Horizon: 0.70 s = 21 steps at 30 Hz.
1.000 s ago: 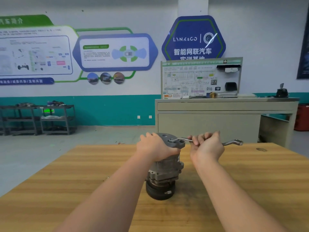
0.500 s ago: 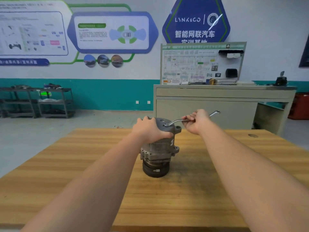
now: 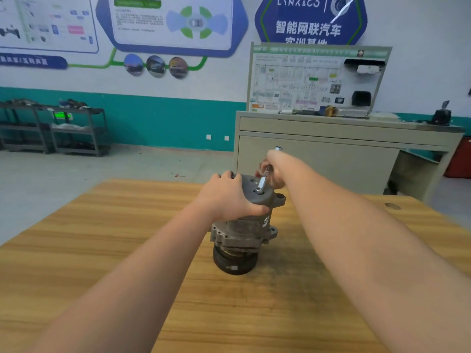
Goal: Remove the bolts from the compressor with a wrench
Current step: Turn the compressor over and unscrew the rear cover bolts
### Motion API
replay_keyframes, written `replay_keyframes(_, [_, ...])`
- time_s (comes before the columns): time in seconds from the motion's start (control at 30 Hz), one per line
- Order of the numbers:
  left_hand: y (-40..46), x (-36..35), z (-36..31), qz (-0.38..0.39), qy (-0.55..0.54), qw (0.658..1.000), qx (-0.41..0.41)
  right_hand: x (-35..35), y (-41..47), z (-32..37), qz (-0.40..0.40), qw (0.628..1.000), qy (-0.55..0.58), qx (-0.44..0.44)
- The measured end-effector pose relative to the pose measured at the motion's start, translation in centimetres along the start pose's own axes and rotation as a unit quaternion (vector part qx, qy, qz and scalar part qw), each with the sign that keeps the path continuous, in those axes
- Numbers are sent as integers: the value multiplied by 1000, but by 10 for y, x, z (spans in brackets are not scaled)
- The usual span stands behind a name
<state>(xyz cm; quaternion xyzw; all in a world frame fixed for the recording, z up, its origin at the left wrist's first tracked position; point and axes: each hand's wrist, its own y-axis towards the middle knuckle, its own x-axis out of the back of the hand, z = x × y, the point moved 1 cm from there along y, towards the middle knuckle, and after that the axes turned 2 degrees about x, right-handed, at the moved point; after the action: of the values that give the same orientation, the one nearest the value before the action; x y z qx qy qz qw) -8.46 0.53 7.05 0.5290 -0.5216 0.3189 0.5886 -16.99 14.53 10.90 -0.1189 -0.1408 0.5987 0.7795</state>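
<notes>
A grey metal compressor (image 3: 244, 230) stands upright on its black pulley in the middle of the wooden table (image 3: 102, 250). My left hand (image 3: 226, 196) grips its top plate from the left side. A silver wrench (image 3: 263, 180) sits with one end on a bolt (image 3: 258, 191) on the top plate and points away from me. My right hand (image 3: 274, 169) grips the wrench's shaft just behind the compressor; the far tip of the wrench sticks out above my wrist.
Behind the table stands a beige cabinet (image 3: 331, 154) carrying a diagram board (image 3: 316, 80). Dark metal shelf racks (image 3: 56, 128) line the teal wall at the far left. A red container (image 3: 458, 159) sits at the right edge. Grey floor lies between.
My right hand has swung the wrench counter-clockwise, from pointing right to pointing away from me. My left hand has kept its grip on the compressor. The camera has tilted down.
</notes>
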Motion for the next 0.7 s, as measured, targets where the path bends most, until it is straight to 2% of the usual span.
replay_keyframes(0.07, [2, 1, -1, -3, 5, 1000, -5, -22, 2, 4, -44, 988, -128, 72])
replay_keyframes(0.1, [1, 2, -2, -6, 5, 1000, -9, -33, 3, 5, -72, 970, -187, 141])
replay_keyframes(0.2, [-3, 4, -1, -38, -40, 998, -28, -62, -3, 11, -66, 883, -339, 318])
replay_keyframes(0.27, [-10, 3, 7, -71, -152, 985, -46, -77, -12, 13, -51, 812, -430, 391])
replay_keyframes(0.33, [-25, -2, 27, -109, -317, 941, -44, -88, -25, 11, -42, 750, -486, 446])
replay_keyframes(0.43, [-57, -30, 69, -186, -515, 834, 72, -96, -50, 2, -25, 645, -541, 539])
replay_keyframes(0.47, [-66, -42, 79, -175, -537, 819, 104, -97, -58, -1, -18, 604, -551, 575])
replay_keyframes(0.53, [-72, -63, 82, -92, -539, 830, 108, -95, -75, -7, 14, 542, -552, 634])
replay_keyframes(0.6, [-69, -79, 72, -30, -552, 830, 72, -90, -93, -15, 58, 489, -526, 693])
replay_keyframes(0.7, [-62, -93, 60, -39, -574, 818, 21, -69, -114, -33, 98, 406, -437, 797])
